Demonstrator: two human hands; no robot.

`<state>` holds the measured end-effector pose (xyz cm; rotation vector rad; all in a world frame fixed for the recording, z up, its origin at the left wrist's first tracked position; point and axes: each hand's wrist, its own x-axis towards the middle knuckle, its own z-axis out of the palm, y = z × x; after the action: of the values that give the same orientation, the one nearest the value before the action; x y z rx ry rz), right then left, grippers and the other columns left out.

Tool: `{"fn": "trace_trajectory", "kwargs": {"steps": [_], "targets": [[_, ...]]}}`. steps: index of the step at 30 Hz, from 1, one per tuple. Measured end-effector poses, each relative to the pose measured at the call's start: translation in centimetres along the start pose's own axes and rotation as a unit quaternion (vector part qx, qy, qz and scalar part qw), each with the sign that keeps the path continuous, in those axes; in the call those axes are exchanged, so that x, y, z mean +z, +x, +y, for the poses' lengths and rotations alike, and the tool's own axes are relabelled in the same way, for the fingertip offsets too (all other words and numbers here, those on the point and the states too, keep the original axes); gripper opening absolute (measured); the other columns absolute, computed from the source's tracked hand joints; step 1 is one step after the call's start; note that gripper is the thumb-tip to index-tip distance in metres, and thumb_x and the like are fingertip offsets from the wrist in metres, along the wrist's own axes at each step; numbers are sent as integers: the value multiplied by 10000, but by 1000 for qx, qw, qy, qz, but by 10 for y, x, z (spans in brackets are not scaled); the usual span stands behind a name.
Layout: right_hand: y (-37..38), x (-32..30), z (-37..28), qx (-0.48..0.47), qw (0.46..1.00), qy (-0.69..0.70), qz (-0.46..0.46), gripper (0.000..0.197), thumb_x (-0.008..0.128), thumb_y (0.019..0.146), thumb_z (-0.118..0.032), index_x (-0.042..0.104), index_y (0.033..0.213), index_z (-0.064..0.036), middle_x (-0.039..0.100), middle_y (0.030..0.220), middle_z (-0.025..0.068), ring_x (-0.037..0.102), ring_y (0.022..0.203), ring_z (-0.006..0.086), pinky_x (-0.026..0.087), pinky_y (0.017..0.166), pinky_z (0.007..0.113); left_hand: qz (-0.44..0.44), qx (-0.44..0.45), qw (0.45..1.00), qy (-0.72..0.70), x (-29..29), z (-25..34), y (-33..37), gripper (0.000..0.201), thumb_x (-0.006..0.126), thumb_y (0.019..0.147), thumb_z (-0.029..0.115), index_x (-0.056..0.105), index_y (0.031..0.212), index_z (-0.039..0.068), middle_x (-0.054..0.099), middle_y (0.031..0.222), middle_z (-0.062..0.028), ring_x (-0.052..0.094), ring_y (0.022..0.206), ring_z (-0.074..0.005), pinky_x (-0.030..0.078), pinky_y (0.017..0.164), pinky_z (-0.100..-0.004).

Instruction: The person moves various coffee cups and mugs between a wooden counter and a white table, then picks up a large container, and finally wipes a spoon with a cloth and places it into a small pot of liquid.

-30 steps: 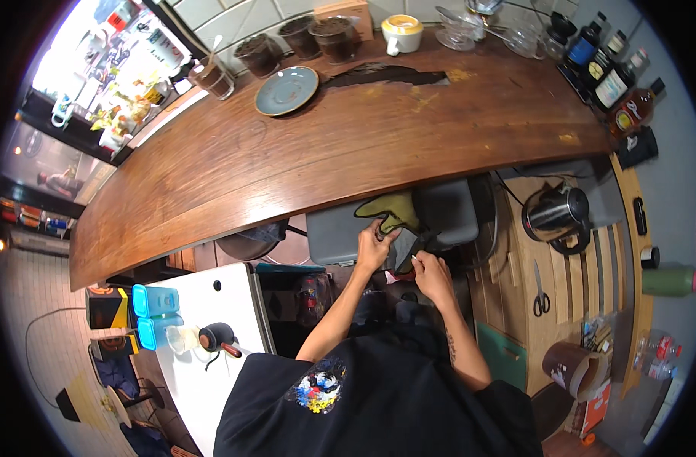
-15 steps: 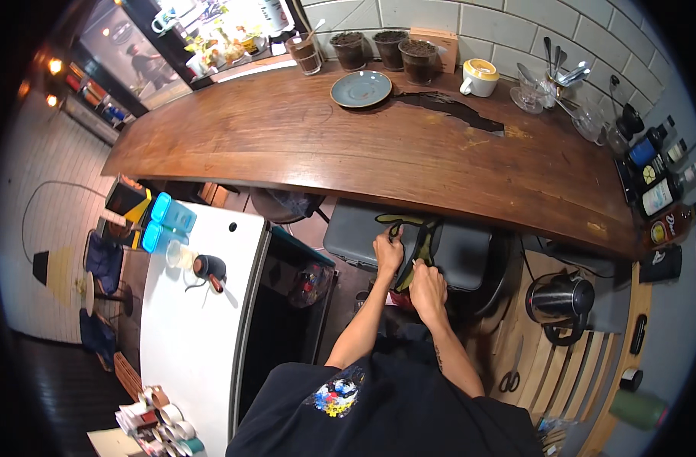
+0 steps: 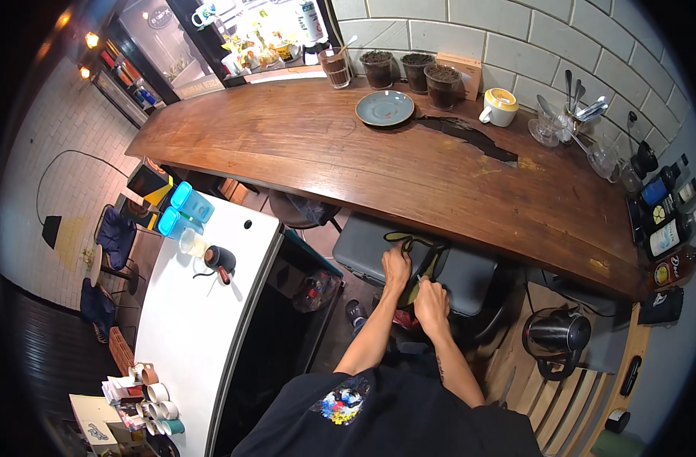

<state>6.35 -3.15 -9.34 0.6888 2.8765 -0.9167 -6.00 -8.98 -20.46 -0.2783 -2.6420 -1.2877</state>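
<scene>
Low in front of me, just beneath the near edge of the wooden counter, both hands are on a dark strap with an olive-green face (image 3: 431, 263). My left hand (image 3: 396, 268) is closed around its looped upper end. Closer to my body and to the right, my right hand (image 3: 432, 302) grips the lower part, fingers curled in. Behind the strap lies a grey padded case or seat (image 3: 362, 249). Something red (image 3: 403, 318) shows below, between my forearms; its kind is unclear.
The wooden counter (image 3: 302, 145) carries a blue-grey plate (image 3: 384, 109), cups of dark soil-like grounds (image 3: 444, 87), a white and yellow cup (image 3: 499, 107) and bottles (image 3: 664, 238). A black kettle (image 3: 555, 339) stands right on wooden slats; a white table (image 3: 188, 305) is left.
The whole view has shifted, with the counter and its things now further right and lower. Both hands still grip the strap, nearly in the same pose.
</scene>
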Motion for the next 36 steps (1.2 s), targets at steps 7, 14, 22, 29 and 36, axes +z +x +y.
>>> {"fn": "trace_trajectory", "kwargs": {"steps": [7, 14, 22, 29, 36], "targets": [[-32, -31, 47, 61, 994, -6, 86, 136, 526, 924, -84, 614, 933, 19, 645, 808, 298, 627, 805, 504, 494, 723, 580, -56, -49, 978, -196, -17, -76, 36, 317, 699, 915, 260, 687, 832, -45, 617, 589, -111, 515, 533, -190, 417, 531, -382], [-28, -35, 73, 56, 992, 86, 79, 212, 520, 968, -179, 614, 929, 7, 650, 804, 269, 615, 805, 486, 478, 707, 577, -188, -303, 814, -458, 9, -69, -8, 237, 647, 963, 253, 668, 896, 27, 646, 752, -32, 580, 661, -133, 480, 562, -297], [-30, -5, 73, 16, 989, 118, 93, 176, 551, 954, -129, 604, 886, 25, 629, 776, 257, 614, 797, 465, 463, 669, 535, -271, -293, 710, -581, -6, -102, -37, 464, 550, 1004, 341, 503, 1354, 41, 600, 1296, -115, 609, 1149, -269, 524, 963, -434], [-25, 17, 47, -9, 988, 146, 53, 192, 536, 958, -126, 616, 872, 25, 655, 793, 237, 624, 797, 457, 475, 695, 537, -285, -282, 487, -776, -11, -137, -56, 457, 499, 998, 426, 571, 1276, 71, 635, 1259, -103, 619, 1138, -284, 526, 965, -447], [-28, 39, 47, 10, 992, 120, 44, 210, 503, 989, -184, 606, 961, -2, 638, 795, 303, 614, 832, 507, 483, 733, 583, -250, -297, 539, -747, -38, -84, -65, 510, 492, 976, 488, 593, 1266, 82, 636, 1271, -103, 610, 1157, -295, 487, 1008, -476]]}}
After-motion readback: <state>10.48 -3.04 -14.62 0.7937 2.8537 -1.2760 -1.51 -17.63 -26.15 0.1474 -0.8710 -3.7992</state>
